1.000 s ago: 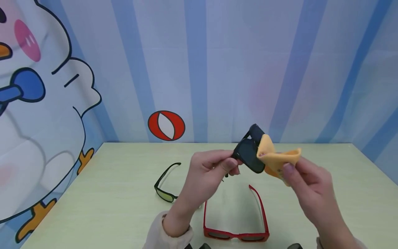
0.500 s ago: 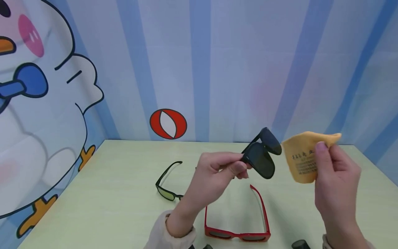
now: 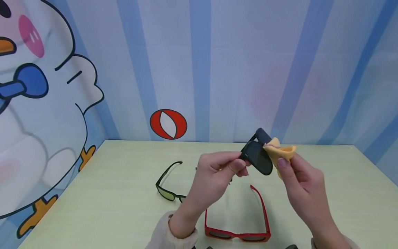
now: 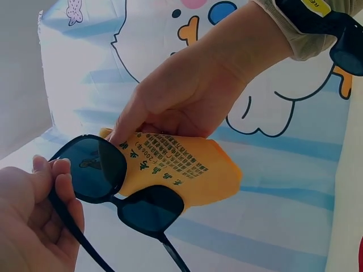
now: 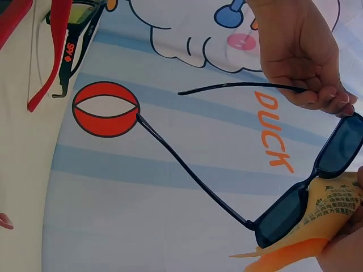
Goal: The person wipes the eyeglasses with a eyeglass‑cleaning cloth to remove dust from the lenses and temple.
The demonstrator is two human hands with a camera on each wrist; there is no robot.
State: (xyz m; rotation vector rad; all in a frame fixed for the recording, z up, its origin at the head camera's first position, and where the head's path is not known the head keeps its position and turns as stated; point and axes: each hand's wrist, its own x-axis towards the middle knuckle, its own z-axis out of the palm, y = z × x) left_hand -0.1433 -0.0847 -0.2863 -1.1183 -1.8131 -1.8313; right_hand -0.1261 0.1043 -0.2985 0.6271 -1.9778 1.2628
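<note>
Black sunglasses [image 3: 256, 158] are held up above the table, their dark lenses tilted. My left hand [image 3: 214, 178] pinches them by the outer end of the frame, near the hinge. In the right wrist view both temples [image 5: 193, 175] stick out unfolded. My right hand [image 3: 306, 188] pinches a folded yellow cleaning cloth [image 3: 278, 154] between thumb and fingers. The cloth's edge overlaps the far lens in the head view. Dark printed characters show on the cloth [image 4: 212, 178] in the left wrist view, where it spreads behind the lenses.
Red-framed glasses [image 3: 237, 236] lie with temples unfolded on the pale table [image 3: 109, 207], below the hands. Black-framed glasses with green-yellow lenses [image 3: 166, 194] lie to the left, partly hidden by my left forearm. A striped blue backdrop [image 3: 230, 69] stands behind the table.
The cloth moved off the lenses to the right half a second ago, showing its printed side. Now my right hand has brought it back, folded, against the sunglasses. My left hand has barely moved.
</note>
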